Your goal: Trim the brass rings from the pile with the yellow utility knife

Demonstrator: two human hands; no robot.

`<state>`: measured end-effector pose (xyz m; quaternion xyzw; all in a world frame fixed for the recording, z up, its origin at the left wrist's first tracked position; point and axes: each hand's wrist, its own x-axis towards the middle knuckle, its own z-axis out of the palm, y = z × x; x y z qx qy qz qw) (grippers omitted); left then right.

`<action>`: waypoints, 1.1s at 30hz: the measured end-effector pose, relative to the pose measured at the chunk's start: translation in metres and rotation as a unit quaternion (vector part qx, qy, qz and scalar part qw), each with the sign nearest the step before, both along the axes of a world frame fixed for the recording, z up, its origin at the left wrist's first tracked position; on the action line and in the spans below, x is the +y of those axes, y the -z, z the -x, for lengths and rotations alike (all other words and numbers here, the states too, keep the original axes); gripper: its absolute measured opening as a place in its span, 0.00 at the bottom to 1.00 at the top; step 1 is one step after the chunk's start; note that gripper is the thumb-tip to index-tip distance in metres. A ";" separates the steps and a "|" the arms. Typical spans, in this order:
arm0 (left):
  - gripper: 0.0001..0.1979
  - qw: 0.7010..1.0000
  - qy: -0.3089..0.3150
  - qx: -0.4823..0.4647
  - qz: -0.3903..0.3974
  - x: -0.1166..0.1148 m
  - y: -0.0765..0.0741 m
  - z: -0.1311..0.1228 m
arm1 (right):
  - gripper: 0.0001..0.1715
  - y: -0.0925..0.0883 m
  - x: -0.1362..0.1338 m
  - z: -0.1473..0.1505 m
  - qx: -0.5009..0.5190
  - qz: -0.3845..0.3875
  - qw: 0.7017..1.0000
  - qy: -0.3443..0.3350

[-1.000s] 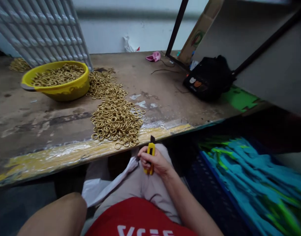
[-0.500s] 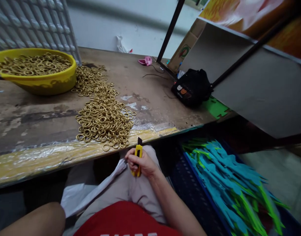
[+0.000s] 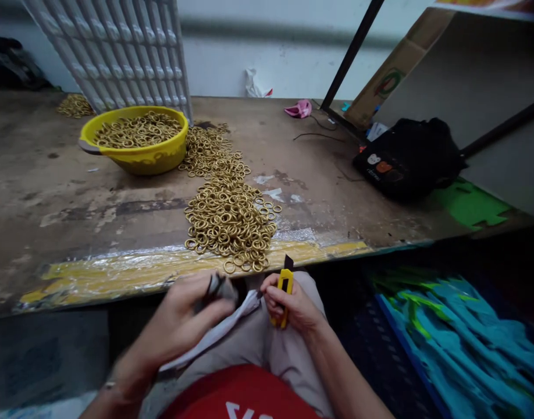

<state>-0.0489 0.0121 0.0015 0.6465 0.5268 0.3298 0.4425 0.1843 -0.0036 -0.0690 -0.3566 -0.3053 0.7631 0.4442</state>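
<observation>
My right hand (image 3: 295,305) is closed around a yellow utility knife (image 3: 285,282), its dark blade out and pointing up. At the same hand's fingertips ends a strip of white sheet or cloth (image 3: 223,334), which lies across my lap. My left hand (image 3: 191,317) is over my lap, left of the knife, and smeared by motion. Something black and grey (image 3: 221,289) shows at its fingers; whether worn or held I cannot make out. Just beyond both hands, a heap of gold-coloured rings (image 3: 230,221) spreads to the table's front edge.
A yellow basin (image 3: 147,160) full of similar rings stands on the worn table (image 3: 105,227), before a grey ribbed plastic panel (image 3: 123,52). Farther right are a pink item (image 3: 298,109) and a black bag (image 3: 409,160). A blue crate (image 3: 391,334) with turquoise and green pieces sits at lower right.
My left hand has come into view from the lower left and moved towards the right hand. The view has swung left, so the table things sit farther right. The right hand still holds the knife.
</observation>
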 end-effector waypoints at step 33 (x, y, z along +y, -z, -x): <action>0.17 0.837 0.053 -0.383 0.388 -0.020 0.007 -0.027 | 0.15 -0.039 -0.005 0.026 -0.140 -0.115 0.983 -0.019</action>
